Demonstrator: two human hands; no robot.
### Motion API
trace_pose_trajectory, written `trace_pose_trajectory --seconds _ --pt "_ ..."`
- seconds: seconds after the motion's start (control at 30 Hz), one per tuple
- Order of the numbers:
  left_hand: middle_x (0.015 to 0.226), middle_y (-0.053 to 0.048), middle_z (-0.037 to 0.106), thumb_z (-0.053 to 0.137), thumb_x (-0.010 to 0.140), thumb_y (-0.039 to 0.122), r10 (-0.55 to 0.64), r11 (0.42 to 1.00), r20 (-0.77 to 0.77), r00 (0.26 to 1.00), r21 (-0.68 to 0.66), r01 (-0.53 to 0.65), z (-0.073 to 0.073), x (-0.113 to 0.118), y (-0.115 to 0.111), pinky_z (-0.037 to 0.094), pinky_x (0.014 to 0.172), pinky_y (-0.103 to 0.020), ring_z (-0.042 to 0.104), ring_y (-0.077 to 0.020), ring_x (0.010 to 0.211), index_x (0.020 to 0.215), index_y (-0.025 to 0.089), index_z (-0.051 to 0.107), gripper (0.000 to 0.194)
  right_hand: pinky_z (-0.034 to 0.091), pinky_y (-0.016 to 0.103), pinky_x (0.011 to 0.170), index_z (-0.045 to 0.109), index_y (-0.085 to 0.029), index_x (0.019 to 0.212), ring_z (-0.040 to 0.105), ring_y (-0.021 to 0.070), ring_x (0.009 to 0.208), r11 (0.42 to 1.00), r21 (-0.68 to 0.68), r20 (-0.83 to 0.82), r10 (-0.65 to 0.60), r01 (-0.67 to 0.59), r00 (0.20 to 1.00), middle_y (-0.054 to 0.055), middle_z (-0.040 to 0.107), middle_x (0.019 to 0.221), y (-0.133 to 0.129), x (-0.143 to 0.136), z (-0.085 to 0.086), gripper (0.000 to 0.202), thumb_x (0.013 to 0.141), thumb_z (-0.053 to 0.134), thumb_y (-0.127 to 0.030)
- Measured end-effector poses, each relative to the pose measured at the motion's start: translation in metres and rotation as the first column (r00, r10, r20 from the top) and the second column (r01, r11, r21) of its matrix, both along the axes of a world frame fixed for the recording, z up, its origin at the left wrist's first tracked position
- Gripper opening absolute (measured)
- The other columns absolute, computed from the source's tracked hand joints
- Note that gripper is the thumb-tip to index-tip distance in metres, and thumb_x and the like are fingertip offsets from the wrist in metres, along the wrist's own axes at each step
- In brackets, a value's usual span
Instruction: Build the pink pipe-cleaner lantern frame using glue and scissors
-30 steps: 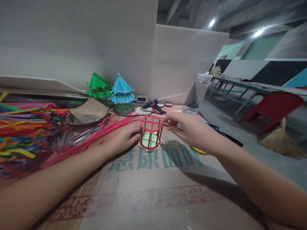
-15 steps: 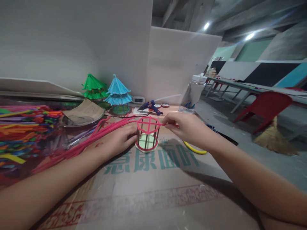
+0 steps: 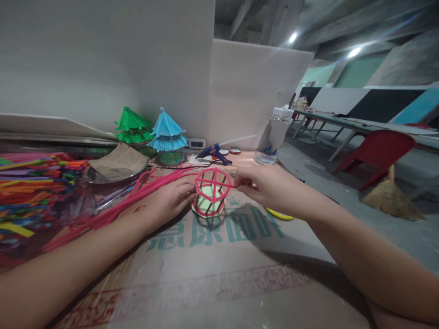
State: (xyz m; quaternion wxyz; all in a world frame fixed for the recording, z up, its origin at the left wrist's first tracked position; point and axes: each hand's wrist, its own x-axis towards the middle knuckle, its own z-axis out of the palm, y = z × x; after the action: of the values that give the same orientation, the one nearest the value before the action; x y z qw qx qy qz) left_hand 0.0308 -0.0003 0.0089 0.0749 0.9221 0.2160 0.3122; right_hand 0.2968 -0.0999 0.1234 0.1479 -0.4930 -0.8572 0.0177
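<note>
A small pavilion-like frame (image 3: 213,201) of pink pipe cleaners and dark upright posts stands on a pale green base, leaning slightly. Its pink top ring has crossing spokes. At its left side, my left hand (image 3: 181,195) is closed, fingers against the posts; the fingertips are partly hidden. To the right, my right hand (image 3: 255,183) pinches the end of a pink pipe cleaner (image 3: 232,186) that runs out from the top ring. Loose pink pipe cleaners (image 3: 147,188) lie beside and behind my left forearm.
Behind are a blue roofed model (image 3: 167,130), a green one (image 3: 132,125), a glue gun (image 3: 215,154) and a clear bottle (image 3: 272,137). A bowl with brown paper (image 3: 118,164) and colourful pipe cleaners (image 3: 37,196) lie left. A yellow curved piece (image 3: 279,214) sits beneath my right wrist.
The frame has tilted, its top ring shifting towards me and showing more from above. My right hand has moved slightly with the pinched pipe cleaner; my left hand stays beside the frame.
</note>
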Motion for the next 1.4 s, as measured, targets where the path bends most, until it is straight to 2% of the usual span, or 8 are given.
trace_pose_trajectory --seconds 0.23,0.4,0.53,0.7,0.8,0.9,1.23,1.4 --pt "0.139 -0.008 0.068 0.051 0.104 0.025 -0.012 0.999 -0.009 1.000 0.032 0.013 -0.005 -0.004 0.003 0.052 0.112 -0.036 0.064 -0.0229 0.128 0.119 0.022 0.071 0.026 0.038 0.029 0.069 0.069 -0.023 0.097 0.060 0.0181 0.078 0.999 -0.042 -0.015 0.021 -0.022 1.000 0.004 0.072 0.089 -0.001 0.002 0.004 0.013 0.096 0.057 -0.018" --pt "0.141 -0.009 0.067 0.051 0.103 0.026 0.003 1.000 0.001 1.000 -0.012 -0.003 -0.004 -0.002 0.004 0.050 0.115 -0.040 0.063 -0.0243 0.131 0.125 0.023 0.070 0.029 0.038 0.028 0.069 0.068 -0.022 0.093 0.061 0.0175 0.078 0.999 -0.034 -0.017 0.037 -0.037 0.999 0.003 0.072 0.090 -0.001 0.001 0.003 0.011 0.094 0.059 -0.017" --pt "0.129 -0.011 0.073 0.052 0.100 0.024 0.019 0.996 0.062 0.998 -0.086 -0.013 -0.004 0.000 0.007 0.052 0.111 -0.044 0.066 -0.0257 0.123 0.118 0.020 0.073 0.028 0.036 0.026 0.066 0.065 -0.021 0.085 0.061 0.0154 0.076 0.999 -0.033 -0.026 0.025 -0.026 0.999 0.002 0.072 0.088 -0.004 -0.006 -0.001 0.013 0.095 0.058 -0.016" --pt "0.113 -0.010 0.074 0.052 0.096 0.021 0.066 0.985 0.158 0.985 -0.165 -0.039 -0.006 -0.001 0.010 0.055 0.104 -0.045 0.068 -0.0253 0.110 0.112 0.019 0.072 0.026 0.031 0.026 0.059 0.068 -0.021 0.089 0.057 0.0138 0.064 0.996 -0.089 -0.025 0.014 -0.016 1.000 0.000 0.071 0.078 -0.006 -0.016 -0.008 0.012 0.097 0.059 -0.024" --pt "0.105 -0.009 0.073 0.054 0.097 0.024 0.086 0.988 0.189 0.978 -0.146 -0.058 -0.006 -0.002 0.010 0.056 0.097 -0.041 0.068 -0.0248 0.103 0.103 0.018 0.071 0.019 0.029 0.026 0.058 0.069 -0.020 0.089 0.055 0.0131 0.060 0.994 -0.111 0.000 0.006 -0.006 1.000 0.000 0.069 0.073 -0.007 -0.018 -0.011 0.013 0.097 0.059 -0.025" --pt "0.105 -0.010 0.073 0.053 0.098 0.024 0.075 0.992 0.187 0.980 -0.114 -0.054 -0.005 -0.004 0.008 0.056 0.093 -0.037 0.068 -0.0237 0.100 0.101 0.017 0.071 0.020 0.028 0.026 0.058 0.070 -0.020 0.089 0.055 0.0127 0.060 0.993 -0.115 0.007 0.007 -0.006 1.000 -0.001 0.069 0.071 -0.009 -0.019 -0.012 0.012 0.096 0.061 -0.024" --pt "0.107 -0.009 0.073 0.054 0.096 0.024 0.080 0.992 0.179 0.981 -0.106 -0.062 -0.006 -0.006 0.008 0.055 0.096 -0.038 0.067 -0.0235 0.103 0.100 0.018 0.071 0.018 0.028 0.027 0.058 0.071 -0.020 0.088 0.053 0.0134 0.060 0.995 -0.097 0.070 -0.001 0.007 0.998 0.000 0.069 0.073 -0.016 -0.021 -0.004 0.015 0.097 0.061 -0.026" --pt "0.103 -0.009 0.073 0.053 0.097 0.024 0.083 0.994 0.173 0.981 -0.089 -0.068 -0.006 -0.005 0.007 0.056 0.089 -0.035 0.067 -0.0218 0.097 0.098 0.018 0.070 0.018 0.027 0.027 0.057 0.069 -0.020 0.085 0.053 0.0139 0.060 0.994 -0.107 0.117 -0.027 0.040 0.993 0.000 0.069 0.073 -0.015 -0.020 -0.003 0.017 0.098 0.059 -0.027"
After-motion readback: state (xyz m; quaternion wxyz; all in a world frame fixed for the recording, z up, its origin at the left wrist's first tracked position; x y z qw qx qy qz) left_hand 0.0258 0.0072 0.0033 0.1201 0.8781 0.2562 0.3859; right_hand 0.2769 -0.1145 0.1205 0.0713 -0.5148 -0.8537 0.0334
